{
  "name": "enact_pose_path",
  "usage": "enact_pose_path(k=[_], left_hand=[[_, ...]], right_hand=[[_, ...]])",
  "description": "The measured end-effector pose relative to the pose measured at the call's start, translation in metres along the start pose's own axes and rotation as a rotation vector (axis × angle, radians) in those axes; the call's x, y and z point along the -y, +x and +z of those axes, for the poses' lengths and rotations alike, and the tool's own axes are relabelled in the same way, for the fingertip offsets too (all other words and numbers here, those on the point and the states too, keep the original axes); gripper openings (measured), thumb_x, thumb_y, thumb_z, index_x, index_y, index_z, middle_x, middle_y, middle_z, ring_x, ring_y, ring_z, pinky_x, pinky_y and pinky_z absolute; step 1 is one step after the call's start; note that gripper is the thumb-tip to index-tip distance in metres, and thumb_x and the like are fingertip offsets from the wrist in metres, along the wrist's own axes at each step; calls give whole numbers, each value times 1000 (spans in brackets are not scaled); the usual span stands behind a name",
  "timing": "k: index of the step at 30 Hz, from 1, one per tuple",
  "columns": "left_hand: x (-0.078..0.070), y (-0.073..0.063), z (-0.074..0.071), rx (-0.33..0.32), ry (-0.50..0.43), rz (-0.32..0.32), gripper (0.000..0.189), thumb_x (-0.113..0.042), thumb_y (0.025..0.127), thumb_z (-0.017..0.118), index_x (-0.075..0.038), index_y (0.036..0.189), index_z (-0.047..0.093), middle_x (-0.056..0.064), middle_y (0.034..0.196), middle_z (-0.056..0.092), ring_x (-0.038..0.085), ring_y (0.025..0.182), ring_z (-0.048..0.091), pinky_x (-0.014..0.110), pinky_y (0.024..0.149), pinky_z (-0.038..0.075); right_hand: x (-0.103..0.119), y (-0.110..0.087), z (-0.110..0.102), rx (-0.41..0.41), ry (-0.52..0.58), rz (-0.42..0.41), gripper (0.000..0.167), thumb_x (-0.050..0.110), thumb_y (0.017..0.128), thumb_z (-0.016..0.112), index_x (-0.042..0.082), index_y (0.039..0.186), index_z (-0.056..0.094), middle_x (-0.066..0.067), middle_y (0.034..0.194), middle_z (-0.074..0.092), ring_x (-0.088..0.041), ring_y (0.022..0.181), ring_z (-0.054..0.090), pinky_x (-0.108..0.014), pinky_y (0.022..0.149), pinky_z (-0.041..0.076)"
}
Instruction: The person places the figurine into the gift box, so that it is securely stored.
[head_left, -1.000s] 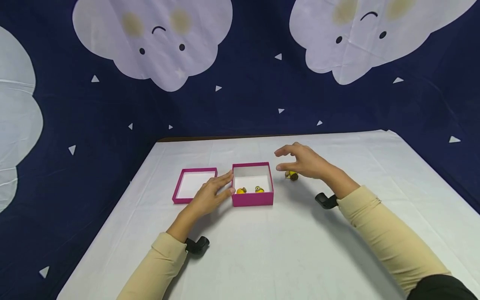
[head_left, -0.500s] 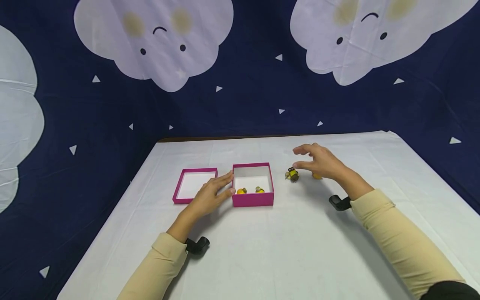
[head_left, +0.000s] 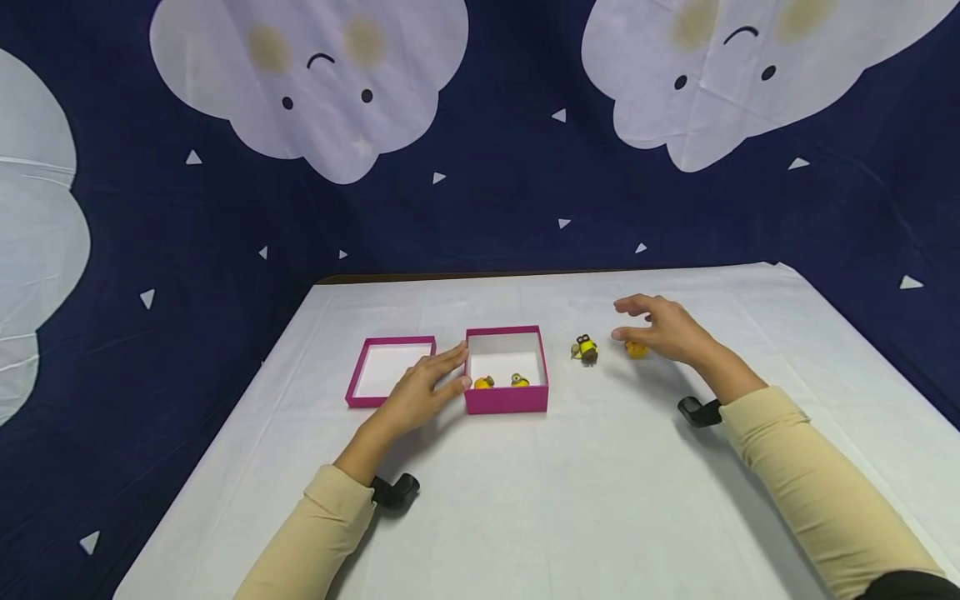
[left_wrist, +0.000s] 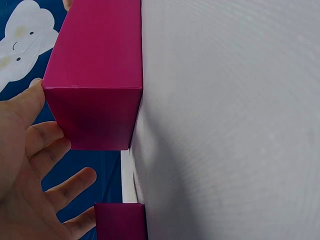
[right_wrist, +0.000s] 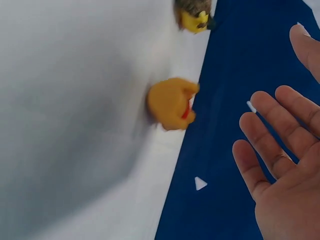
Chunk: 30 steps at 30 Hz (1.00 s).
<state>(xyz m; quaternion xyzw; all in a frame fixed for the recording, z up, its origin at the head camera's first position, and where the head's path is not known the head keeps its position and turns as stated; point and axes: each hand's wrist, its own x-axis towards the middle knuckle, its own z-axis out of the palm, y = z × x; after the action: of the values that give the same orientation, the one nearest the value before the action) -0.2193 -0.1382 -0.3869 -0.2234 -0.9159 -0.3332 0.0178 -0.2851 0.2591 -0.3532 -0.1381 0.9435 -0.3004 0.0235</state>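
My left hand (head_left: 422, 392) touches the left side of an open magenta box (head_left: 507, 401). In the left wrist view its thumb and a finger meet the edges of the box (left_wrist: 95, 50), with the other fingers spread. Two small yellow minion figures, one on the left (head_left: 484, 382) and one on the right (head_left: 520, 380), show inside the box. Over the table, my right hand (head_left: 667, 328) hovers by a small orange figure (head_left: 637, 351), with fingers apart and holding nothing. The right wrist view shows this orange figure (right_wrist: 171, 104) with a red band.
A yellow and brown minion figure (head_left: 586, 350) stands between the box and the orange figure. Left of the box lies its magenta-rimmed lid (head_left: 386, 371), partly behind my left hand. White cloth (head_left: 570, 500) covers the table; a dark blue cloud-print curtain (head_left: 510, 217) hangs behind.
My right hand has moved right, from beside the box past the minion figure to the orange figure, uncovering the minion. My left hand has stayed at the box.
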Motion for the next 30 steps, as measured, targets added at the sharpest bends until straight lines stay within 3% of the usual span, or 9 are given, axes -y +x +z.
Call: enact_pose_path(k=[19,30], left_hand=[[-1,0,-1,9,-3,-15,55,-40,93,56,-15,141,44,-8,151,36,34,139,35,58,114,23],[-1,0,-2,7,-3,1,55,-39,93,56,-14,141,44,-6,151,37,35,139,35,58,114,22]], right_hand=[[-31,-1,6,41,-11,64,64,41,86,66,8,137,47,-28,137,46,-49,122,45,-57,95,41],[-41,-1,10,66,-8,64,68,40,81,72,6,136,48,-27,138,48,-46,130,40,-58,103,36]])
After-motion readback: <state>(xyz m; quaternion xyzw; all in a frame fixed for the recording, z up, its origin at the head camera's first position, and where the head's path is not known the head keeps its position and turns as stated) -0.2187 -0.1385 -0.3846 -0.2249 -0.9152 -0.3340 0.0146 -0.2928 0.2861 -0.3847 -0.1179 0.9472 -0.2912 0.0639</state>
